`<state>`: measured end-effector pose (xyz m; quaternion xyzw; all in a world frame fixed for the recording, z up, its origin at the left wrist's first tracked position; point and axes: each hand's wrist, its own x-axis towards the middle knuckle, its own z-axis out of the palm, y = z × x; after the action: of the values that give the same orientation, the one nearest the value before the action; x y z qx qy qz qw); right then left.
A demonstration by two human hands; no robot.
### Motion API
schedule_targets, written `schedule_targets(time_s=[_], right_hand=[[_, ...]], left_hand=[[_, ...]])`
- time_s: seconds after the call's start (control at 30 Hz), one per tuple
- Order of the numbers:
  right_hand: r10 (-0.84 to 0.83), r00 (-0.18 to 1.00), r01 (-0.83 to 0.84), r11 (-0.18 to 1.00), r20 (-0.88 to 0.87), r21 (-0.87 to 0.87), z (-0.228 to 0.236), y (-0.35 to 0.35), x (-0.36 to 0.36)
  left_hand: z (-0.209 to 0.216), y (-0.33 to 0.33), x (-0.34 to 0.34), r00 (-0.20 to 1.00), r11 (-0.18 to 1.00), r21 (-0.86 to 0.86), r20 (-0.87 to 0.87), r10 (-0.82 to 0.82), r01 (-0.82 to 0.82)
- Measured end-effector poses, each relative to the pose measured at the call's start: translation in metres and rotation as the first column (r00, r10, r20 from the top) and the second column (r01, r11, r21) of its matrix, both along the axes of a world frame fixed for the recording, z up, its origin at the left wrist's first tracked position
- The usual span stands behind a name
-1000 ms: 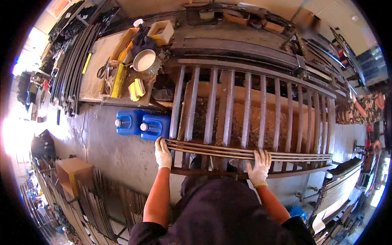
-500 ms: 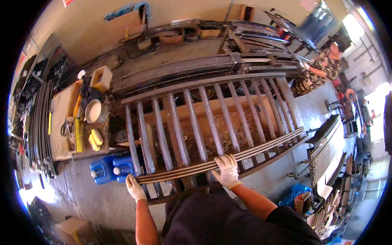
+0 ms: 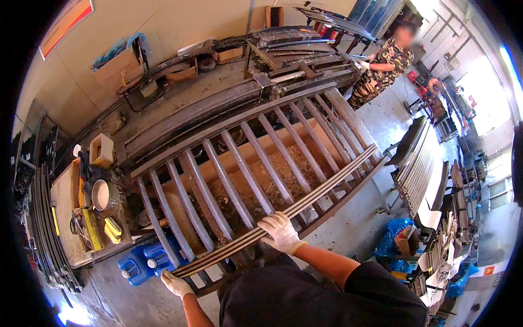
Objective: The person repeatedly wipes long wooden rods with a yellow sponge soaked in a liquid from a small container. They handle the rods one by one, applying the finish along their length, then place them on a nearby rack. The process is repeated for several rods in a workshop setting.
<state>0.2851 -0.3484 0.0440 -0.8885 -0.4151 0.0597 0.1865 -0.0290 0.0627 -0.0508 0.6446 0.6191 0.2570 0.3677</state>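
Note:
Several long, thin brown rods lie side by side across the near end of a slatted metal rack. My right hand, in a white glove, grips the bundle near its middle, with the fingers over the top and the thumb on the near side. At the left end of the rods my gloved left hand holds their tips; part of its fingers is hidden. Beneath the slats sits a wooden trough with brown debris in it.
Blue jugs stand on the floor by the rack's left corner. A side bench carries a bowl, a yellow block and tools. Another person in camouflage stands beyond the rack. More rods are stacked at right.
My view has turned, so the rack and rods look more slanted and sit further left. The other person shows more fully. Both my hands stay on the rods.

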Motion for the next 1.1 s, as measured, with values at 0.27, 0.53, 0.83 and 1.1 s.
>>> schedule_targets(time_s=[0.27,0.53,0.83,1.1], right_hand=[[0.008,1.0,-0.008,0.999,-0.004,0.044,0.001,0.004,0.001],[0.014,0.999,-0.016,0.997,0.029,0.071,0.009,0.008,0.001],[0.019,0.998,-0.022,0.998,0.067,0.052,0.004,0.011,0.001],[0.018,0.998,-0.023,0.997,0.063,0.07,0.009,0.009,0.003]], left_hand=[[0.015,-0.001,0.005,1.0,0.998,-0.066,-0.001,-0.024,0.023],[0.024,-0.007,0.006,0.978,0.99,0.068,-0.173,-0.113,0.126],[0.05,-0.011,0.012,0.898,0.974,0.088,-0.41,-0.157,0.21],[0.041,-0.007,0.007,0.922,0.966,0.115,-0.341,-0.182,0.234]])
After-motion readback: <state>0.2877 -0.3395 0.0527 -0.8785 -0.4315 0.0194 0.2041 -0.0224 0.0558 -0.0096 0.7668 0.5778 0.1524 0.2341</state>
